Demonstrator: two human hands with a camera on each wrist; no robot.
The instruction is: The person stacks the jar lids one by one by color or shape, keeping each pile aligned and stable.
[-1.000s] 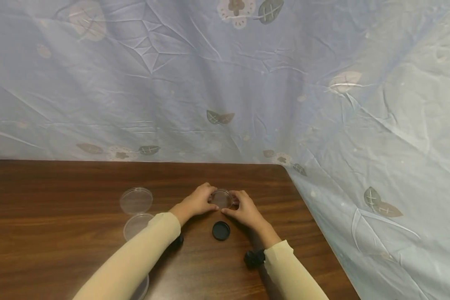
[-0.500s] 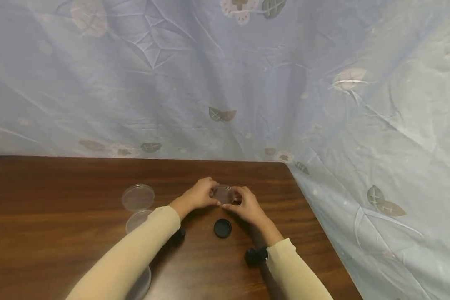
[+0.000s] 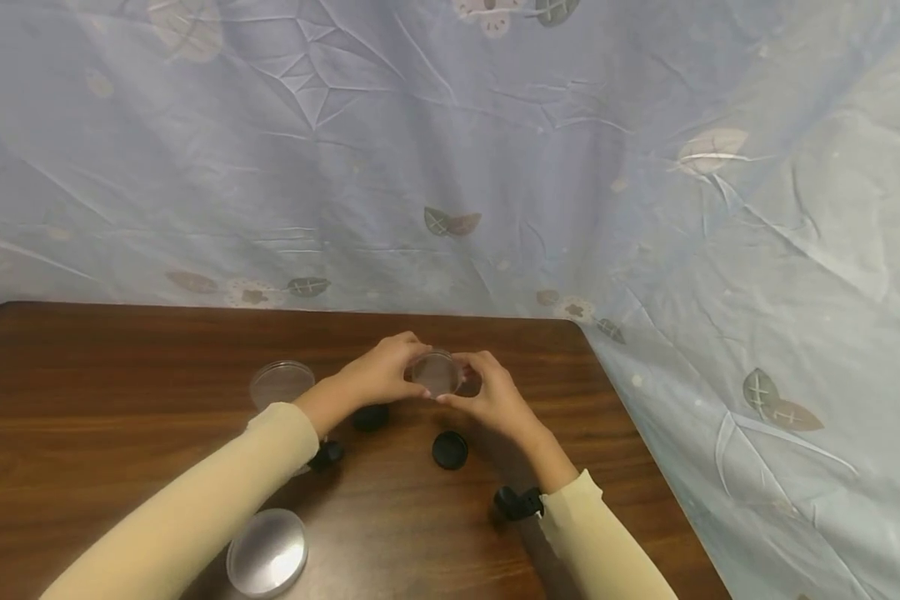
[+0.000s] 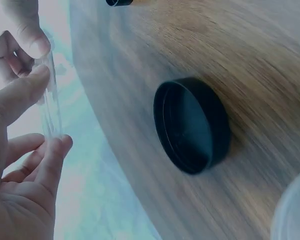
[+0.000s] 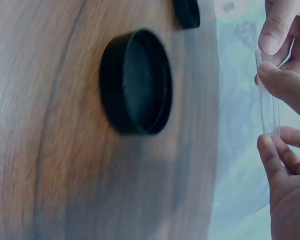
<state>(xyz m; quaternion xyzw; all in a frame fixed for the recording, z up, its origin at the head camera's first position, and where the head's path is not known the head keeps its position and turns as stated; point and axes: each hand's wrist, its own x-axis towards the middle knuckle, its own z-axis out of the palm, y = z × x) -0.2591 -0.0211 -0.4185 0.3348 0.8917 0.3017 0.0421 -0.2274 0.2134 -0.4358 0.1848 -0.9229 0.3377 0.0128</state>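
Note:
A clear round petri dish (image 3: pixel 435 373) is held over the far part of the table by both hands. My left hand (image 3: pixel 382 372) pinches its left rim between thumb and fingers. On the opposite rim, my right hand (image 3: pixel 491 396) grips the same way. Seen edge-on in the left wrist view, the petri dish (image 4: pixel 51 107) has the left fingertips (image 4: pixel 60 145) at its lower end. One shallow black round cap (image 3: pixel 450 450) lies hollow side up on the table below the hands. A second black cap (image 3: pixel 371 417) sits under the left wrist.
Another clear petri dish (image 3: pixel 279 385) lies left of the left hand. A further clear dish (image 3: pixel 268 552), bright with glare, rests near the front beside the left sleeve. The brown wooden table (image 3: pixel 120 350) ends at a patterned curtain (image 3: pixel 390 167) behind and to the right.
Both hands have lifted the petri dish farther up and slightly left. The left forearm has swung left, uncovering the second black cap and more of the front dish, and now covering the middle dish.

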